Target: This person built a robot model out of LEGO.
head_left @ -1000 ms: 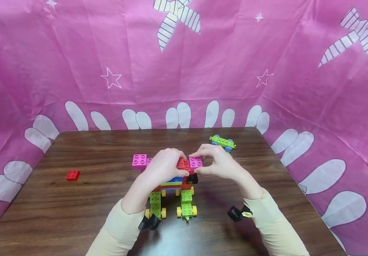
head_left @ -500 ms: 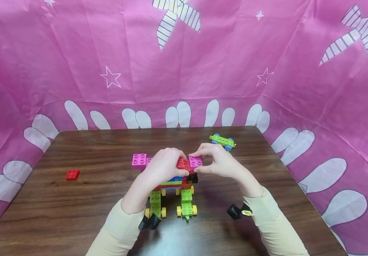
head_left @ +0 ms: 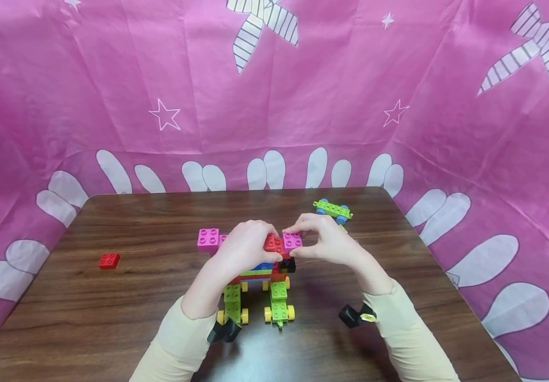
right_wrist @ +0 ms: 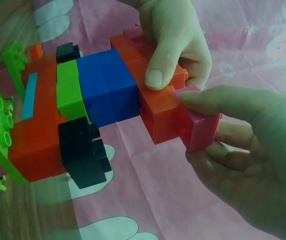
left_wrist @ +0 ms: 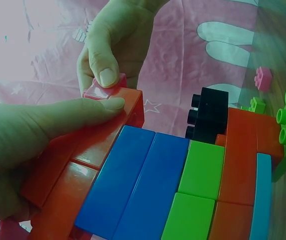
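A toy building-block model stands mid-table on lime wheeled bases (head_left: pixel 279 300) with yellow wheels. It rises through orange-red, light green and blue bricks (right_wrist: pixel 102 85) to a top row of red bricks (left_wrist: pixel 102 135). My left hand (head_left: pixel 246 244) grips that top row, its thumb along the near side in the left wrist view. At the row's right end, a pink brick (right_wrist: pixel 201 131) is pinched between the thumb and fingers of my right hand (head_left: pixel 329 241), right against the red. Below it a black brick (right_wrist: pixel 82 152) sticks out. Another pink brick (head_left: pixel 208 240) tops the model's left end.
A loose red brick (head_left: pixel 109 260) lies on the brown table (head_left: pixel 160 223) at the left. At the back right stands a lime wheeled base (head_left: pixel 333 210) with blue wheels, small pieces near it partly behind my right hand. A pink printed curtain (head_left: pixel 274 122) encloses the table's back and sides.
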### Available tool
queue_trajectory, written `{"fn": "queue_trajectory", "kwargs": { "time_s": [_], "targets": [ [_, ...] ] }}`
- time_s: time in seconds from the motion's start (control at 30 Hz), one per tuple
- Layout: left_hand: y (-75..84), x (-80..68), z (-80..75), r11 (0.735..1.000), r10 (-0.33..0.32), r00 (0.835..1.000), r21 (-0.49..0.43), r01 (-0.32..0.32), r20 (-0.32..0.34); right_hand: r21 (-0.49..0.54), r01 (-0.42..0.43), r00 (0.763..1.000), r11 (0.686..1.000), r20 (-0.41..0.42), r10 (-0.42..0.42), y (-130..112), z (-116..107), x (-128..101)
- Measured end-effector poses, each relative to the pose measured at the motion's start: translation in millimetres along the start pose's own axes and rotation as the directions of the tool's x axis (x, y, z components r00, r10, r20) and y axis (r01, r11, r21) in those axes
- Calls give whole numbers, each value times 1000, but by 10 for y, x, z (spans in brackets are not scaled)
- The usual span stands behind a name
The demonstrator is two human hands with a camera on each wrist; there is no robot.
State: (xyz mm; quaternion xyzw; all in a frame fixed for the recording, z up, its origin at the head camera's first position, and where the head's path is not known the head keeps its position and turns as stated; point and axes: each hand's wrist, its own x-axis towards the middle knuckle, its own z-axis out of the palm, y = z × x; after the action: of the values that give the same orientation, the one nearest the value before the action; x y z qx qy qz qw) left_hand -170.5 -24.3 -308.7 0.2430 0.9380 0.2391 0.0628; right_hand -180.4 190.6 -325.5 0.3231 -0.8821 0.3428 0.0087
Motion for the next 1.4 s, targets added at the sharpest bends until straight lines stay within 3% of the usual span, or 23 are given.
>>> {"fn": "queue_trajectory", "kwargs": {
  "time_s": [0.37,0.7,1.1,1.4],
  "targets": [
    [0,-9,20,1000,-4,1000,3,4,-13,31,15,1000,999,-1,-15,8,16,-38],
    [27,-29,17,1000,-9,1000,15,10,-21,-24,32,999,999,-1,-32,17,11,-60],
    [60,-55,32,994,45,996,99,-37,-74,-12,38,999,999,-19,-38,54,-9,-111],
    [77,-59,50,996,70,993,64,-64,-97,33,38,999,999,-30,-37,132,-14,-162]
  ]
}}
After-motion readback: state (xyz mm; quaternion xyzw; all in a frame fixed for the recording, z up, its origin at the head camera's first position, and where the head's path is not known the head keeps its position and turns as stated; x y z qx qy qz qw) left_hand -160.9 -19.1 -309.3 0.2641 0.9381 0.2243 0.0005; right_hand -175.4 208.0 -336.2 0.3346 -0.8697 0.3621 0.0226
